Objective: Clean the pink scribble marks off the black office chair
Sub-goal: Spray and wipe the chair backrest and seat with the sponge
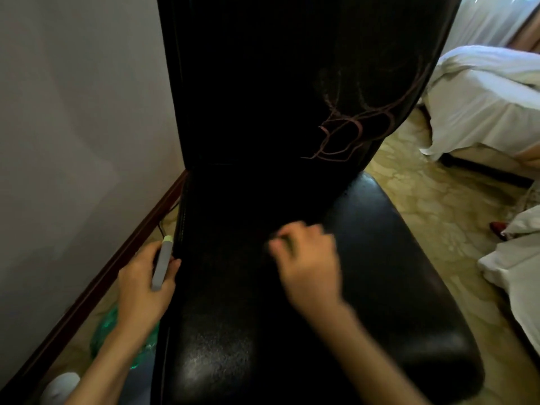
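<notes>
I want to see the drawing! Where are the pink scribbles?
In the head view, the pink scribbles are low on the right side of the chair back, above the seat and the right hand.

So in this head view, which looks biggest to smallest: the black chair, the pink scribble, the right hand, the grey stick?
Largest first:
black chair, by far
pink scribble and right hand: roughly alike; the hand is nearer and blurred, so unranked
grey stick, in the left hand

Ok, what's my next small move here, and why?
Probably raise the right hand from the seat to the pink scribbles low on the right of the backrest: they are plainly uncleaned, and the hand is well below them.
</notes>
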Motion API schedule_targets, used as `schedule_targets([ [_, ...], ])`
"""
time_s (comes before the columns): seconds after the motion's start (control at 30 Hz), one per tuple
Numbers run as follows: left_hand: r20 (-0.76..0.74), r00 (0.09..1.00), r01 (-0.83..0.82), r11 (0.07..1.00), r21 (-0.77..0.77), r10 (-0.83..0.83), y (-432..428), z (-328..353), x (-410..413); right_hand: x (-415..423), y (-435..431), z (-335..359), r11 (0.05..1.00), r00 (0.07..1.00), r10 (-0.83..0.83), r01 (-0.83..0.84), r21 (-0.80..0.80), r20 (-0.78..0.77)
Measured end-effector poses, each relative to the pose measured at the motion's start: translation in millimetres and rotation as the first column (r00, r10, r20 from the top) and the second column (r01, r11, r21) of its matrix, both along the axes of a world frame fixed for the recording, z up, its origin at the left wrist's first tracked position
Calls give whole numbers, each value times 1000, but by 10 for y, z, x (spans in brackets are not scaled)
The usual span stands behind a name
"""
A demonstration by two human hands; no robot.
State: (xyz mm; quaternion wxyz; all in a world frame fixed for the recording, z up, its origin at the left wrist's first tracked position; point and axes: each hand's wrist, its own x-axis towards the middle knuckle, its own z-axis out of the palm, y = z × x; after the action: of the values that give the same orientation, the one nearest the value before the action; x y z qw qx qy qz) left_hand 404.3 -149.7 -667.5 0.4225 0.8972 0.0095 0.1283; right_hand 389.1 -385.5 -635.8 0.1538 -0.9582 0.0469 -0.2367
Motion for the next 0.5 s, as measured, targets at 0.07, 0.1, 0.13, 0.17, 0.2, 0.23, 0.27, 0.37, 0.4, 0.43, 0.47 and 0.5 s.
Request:
schedule_targets([
  [0.07, -11, 1000, 19, 1000, -25, -19, 28, -7, -16, -338, 760, -93, 995, 992, 89, -92, -30, -93],
  [0.1, -11, 1000, 22, 998, -55, -23, 36, -4, -31, -435, 984, -163, 994, 988, 93, -99, -47, -124],
  [0.13, -12, 1000, 24, 996, -85, -25, 40, -1, -41, -479, 1081, -227, 993, 983, 93, -104, -64, -158],
  [0.17, -12, 1000, 25, 995, -102, -26, 41, 4, -48, -475, 1031, -287, 991, 979, 99, -114, -75, -178],
  [0.2, -8, 1000, 26, 995, -100, -27, 43, 5, -55, -453, 864, -312, 991, 981, 82, -100, -94, -177],
  [0.23, -5, 999, 31, 995, -92, -32, 46, 6, -67, -436, 606, -356, 992, 985, 38, -57, -114, -166],
  [0.27, 0, 999, 39, 996, -85, -39, 47, 7, -88, -437, 303, -388, 992, 987, -39, 19, -126, -157],
  [0.37, -2, 998, 55, 994, -90, -55, 54, 14, -135, -413, -618, -397, 925, 916, -370, 347, -154, -157],
  [0.4, -11, 998, 56, 994, -91, -57, 65, 10, -134, -400, -824, -352, 915, 892, -400, 375, -150, -211],
  [0.43, -22, 998, 54, 995, -87, -57, 82, 4, -129, -387, -956, -301, 920, 878, -392, 369, -132, -275],
  [0.47, -31, 998, 52, 995, -85, -55, 94, 4, -121, -364, -1013, -257, 936, 885, -351, 340, -90, -305],
  [0.5, -36, 998, 46, 995, -85, -49, 95, 9, -119, -338, -994, -187, 950, 900, -299, 311, -13, -318],
])
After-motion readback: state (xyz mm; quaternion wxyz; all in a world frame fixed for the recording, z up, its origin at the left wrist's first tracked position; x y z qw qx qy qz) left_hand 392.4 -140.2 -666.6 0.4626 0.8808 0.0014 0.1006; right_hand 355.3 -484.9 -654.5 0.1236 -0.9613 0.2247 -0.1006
